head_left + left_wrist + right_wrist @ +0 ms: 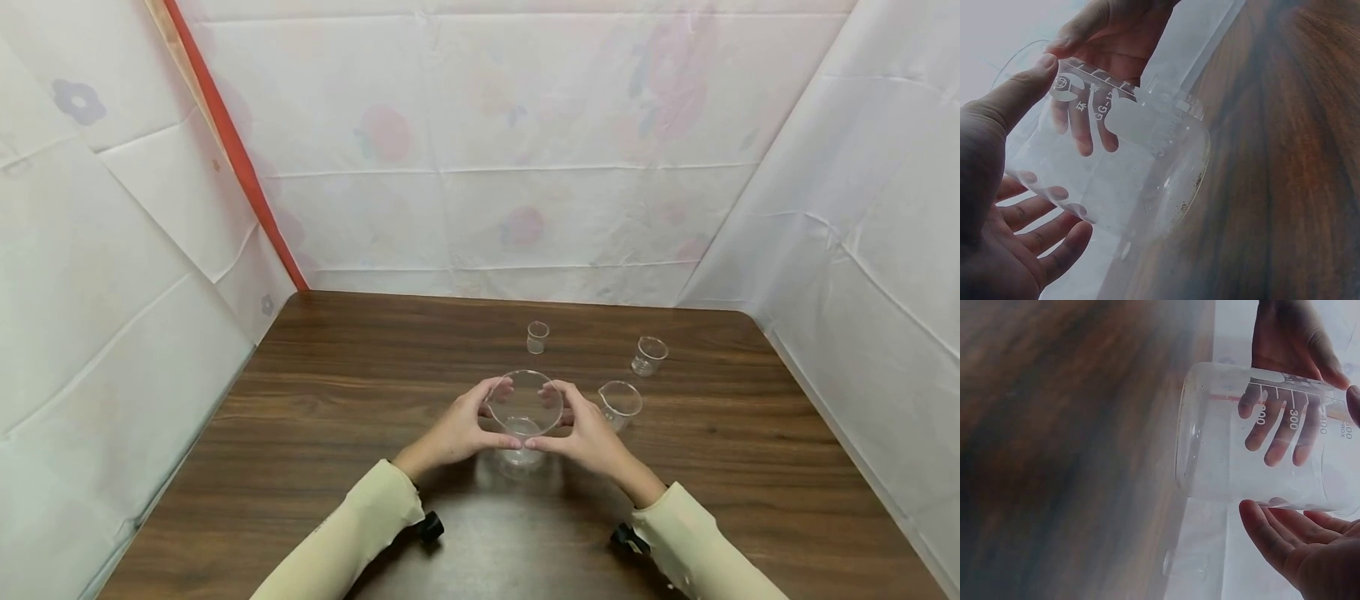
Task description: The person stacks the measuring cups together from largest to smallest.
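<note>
One large beaker (pixel 524 417), gripped between left hand (pixel 465 427) and right hand (pixel 588 429), 300 mark (pixel 1294 419) (right wrist view only)

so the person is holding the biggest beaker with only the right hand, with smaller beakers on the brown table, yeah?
Not only the right hand: the head view shows the left hand holding the biggest beaker too. The smaller beakers are indeed on the brown table.
</note>
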Available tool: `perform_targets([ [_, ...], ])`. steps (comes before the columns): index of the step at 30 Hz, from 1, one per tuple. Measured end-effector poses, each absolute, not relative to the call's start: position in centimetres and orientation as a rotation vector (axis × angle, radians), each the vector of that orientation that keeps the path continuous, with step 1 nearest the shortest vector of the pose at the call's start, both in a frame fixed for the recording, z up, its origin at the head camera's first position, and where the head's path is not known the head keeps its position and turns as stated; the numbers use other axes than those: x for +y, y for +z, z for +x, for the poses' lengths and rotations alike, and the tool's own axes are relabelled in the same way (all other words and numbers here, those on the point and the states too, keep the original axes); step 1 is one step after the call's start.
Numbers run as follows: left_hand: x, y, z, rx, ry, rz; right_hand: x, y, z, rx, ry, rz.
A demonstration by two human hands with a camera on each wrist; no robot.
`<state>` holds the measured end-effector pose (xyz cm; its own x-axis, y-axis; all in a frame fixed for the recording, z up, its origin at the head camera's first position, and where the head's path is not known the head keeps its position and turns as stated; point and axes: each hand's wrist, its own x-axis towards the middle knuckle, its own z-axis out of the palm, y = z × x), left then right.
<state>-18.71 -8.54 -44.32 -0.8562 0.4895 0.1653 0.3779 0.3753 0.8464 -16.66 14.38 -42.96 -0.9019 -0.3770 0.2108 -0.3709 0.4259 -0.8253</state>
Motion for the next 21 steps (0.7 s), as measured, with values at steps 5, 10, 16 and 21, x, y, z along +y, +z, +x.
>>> perform_targets([
  [5, -8.2, -44.5, -18.6, 2.494, 1.489, 0.807, 14.8, -43.6, -16.5, 2.676, -1.531, -0.719],
  [10, -7.8, -44.8, -18.8, 2.5, 1.484, 0.815, 15.2, -43.9, -16.5, 2.711, -1.505, -0.714],
  [16, -7.8, -45.3, -18.9, 2.481, 1.497, 0.825, 15.3, -44.4, -16.6, 2.674, -1.531, -0.696],
  [21, -7.9, -45.4, -18.8, 2.462, 1.504, 0.83, 15.2, -44.6, -16.5, 2.682, -1.511, -0.702],
])
